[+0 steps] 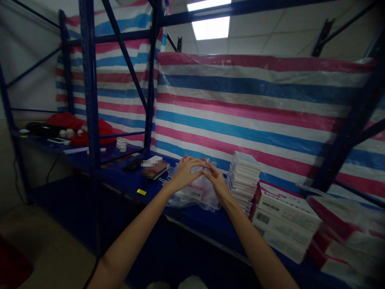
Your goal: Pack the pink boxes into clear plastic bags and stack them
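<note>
My left hand (187, 173) and my right hand (217, 181) meet above a clear plastic bag (210, 198) on the blue shelf. The fingers of both are bent into a pinch at the bag's top, with the fingertips almost together. Through the plastic shows a white box (194, 193) with a printed label; the rest of the bag's contents is hidden behind my hands. Just right of my right hand rises a stack of thin white boxes (244, 180). White thin strings (165, 180) lie left of the bag.
Larger white and magenta boxes (282, 218) and plastic-wrapped packs (345, 237) stand at the right. A black item (132, 164), a brown-covered book (159, 171) and a yellow label (141, 192) lie left. Blue posts (90, 100) frame the shelf; small white jars (121, 144) sit further left.
</note>
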{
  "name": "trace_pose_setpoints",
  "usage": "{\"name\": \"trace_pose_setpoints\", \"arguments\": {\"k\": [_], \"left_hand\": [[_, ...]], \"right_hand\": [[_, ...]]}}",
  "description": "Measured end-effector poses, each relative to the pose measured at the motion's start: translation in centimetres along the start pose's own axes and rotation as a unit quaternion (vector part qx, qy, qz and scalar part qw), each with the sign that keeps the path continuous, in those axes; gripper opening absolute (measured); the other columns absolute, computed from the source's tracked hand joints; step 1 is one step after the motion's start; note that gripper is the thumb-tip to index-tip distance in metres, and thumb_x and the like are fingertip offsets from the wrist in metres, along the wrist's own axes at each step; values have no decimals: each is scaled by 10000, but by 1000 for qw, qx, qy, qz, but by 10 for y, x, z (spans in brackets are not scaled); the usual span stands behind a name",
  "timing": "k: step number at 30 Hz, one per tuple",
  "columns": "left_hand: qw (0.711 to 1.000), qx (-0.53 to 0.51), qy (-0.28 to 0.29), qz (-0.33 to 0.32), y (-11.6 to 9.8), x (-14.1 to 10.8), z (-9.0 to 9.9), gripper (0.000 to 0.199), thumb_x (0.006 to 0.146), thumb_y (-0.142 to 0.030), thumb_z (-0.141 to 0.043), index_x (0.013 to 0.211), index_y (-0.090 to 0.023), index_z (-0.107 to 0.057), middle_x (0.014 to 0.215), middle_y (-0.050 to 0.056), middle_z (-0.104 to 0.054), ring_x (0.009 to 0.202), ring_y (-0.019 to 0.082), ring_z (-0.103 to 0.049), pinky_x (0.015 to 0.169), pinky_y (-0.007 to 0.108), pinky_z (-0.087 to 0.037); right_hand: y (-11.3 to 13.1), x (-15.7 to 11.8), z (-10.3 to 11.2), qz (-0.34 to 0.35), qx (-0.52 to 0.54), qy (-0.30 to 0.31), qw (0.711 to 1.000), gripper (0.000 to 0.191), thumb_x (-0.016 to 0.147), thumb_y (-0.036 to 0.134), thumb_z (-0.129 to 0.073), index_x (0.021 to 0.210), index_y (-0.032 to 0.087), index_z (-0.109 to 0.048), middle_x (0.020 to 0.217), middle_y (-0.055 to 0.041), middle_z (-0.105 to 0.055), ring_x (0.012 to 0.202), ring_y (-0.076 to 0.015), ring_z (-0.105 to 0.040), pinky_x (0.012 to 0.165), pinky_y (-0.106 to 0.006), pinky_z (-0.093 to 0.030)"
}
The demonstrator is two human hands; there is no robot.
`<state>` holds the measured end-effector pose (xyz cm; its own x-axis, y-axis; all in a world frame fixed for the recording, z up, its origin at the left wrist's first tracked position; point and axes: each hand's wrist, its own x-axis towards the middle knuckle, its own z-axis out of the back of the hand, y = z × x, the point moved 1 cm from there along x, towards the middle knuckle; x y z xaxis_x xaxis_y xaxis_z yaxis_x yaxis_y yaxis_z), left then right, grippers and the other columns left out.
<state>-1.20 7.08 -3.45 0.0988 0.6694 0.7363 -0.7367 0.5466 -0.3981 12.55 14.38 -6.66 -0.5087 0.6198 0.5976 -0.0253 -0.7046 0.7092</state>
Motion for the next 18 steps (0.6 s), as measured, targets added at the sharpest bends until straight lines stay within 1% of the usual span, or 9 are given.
{"name": "trace_pose_setpoints", "arguments": {"k": [3,6,8,10,12,14,15,16,18], "left_hand": [[999,14,32,-16,3,12,-2,197,827,-274,-489,952,-293,-640,1058,-20,-627,1049,190,-458,1057,435,-83],[997,18,63,-28,6,20,4,247,875,-283,-385,956,-279,-618,1011,-20,-622,1019,180,-465,1055,431,-94],[996,2,85,-40,5,23,6,278,891,-323,-345,1035,-278,-577,989,-8,-609,985,179,-472,1037,426,-155],[995,-26,81,-45,5,24,2,336,875,-385,-380,1168,-260,-487,998,24,-579,947,185,-480,988,410,-256],[997,-56,36,-43,10,23,-6,542,810,-432,-497,1288,-227,-344,1080,68,-516,968,198,-469,941,391,-322],[994,-102,-19,-29,22,19,-18,790,719,-429,-620,1352,-215,-199,1194,109,-417,1039,212,-442,928,382,-344],[990,-138,-29,-13,31,16,-24,869,693,-414,-652,1366,-219,-138,1225,120,-382,1068,215,-432,922,379,-354],[983,-180,-19,10,41,12,-30,894,691,-399,-656,1370,-222,-103,1228,124,-378,1072,213,-440,904,374,-370],[964,-255,44,66,62,5,-37,802,728,-364,-617,1359,-213,-146,1166,113,-442,1015,198,-490,843,351,-408]], "right_hand": [[-14,18,-15,-1,-9,21,1000,702,772,570,-430,1362,226,-266,1372,-74,-360,1247,-220,-345,1002,-426,-320],[-21,26,-23,1,-20,58,998,680,736,568,-476,1284,177,-384,1288,-97,-458,1193,-236,-409,998,-410,-325],[-22,28,-28,2,-9,63,998,580,766,539,-435,1206,162,-466,1212,-96,-520,1160,-243,-438,989,-398,-333],[-20,29,-32,-7,-2,47,999,478,831,476,-325,1154,176,-510,1154,-85,-555,1141,-239,-454,975,-390,-344],[-18,31,-35,-28,-14,16,999,452,870,402,-219,1134,192,-519,1100,-81,-579,1115,-234,-471,957,-390,-356],[-17,32,-35,-45,-30,-13,998,452,883,369,-172,1150,196,-493,1085,-84,-578,1102,-232,-475,952,-387,-356],[-18,32,-34,-50,-39,-21,998,453,888,368,-156,1169,195,-467,1097,-89,-568,1109,-229,-468,953,-384,-354],[-21,32,-33,-52,-48,-27,997,456,893,376,-139,1187,193,-436,1110,-94,-555,1117,-224,-459,953,-380,-352],[-28,31,-30,-55,-68,-37,995,462,899,409,-117,1207,190,-383,1133,-106,-528,1136,-211,-439,956,-371,-346]]}}
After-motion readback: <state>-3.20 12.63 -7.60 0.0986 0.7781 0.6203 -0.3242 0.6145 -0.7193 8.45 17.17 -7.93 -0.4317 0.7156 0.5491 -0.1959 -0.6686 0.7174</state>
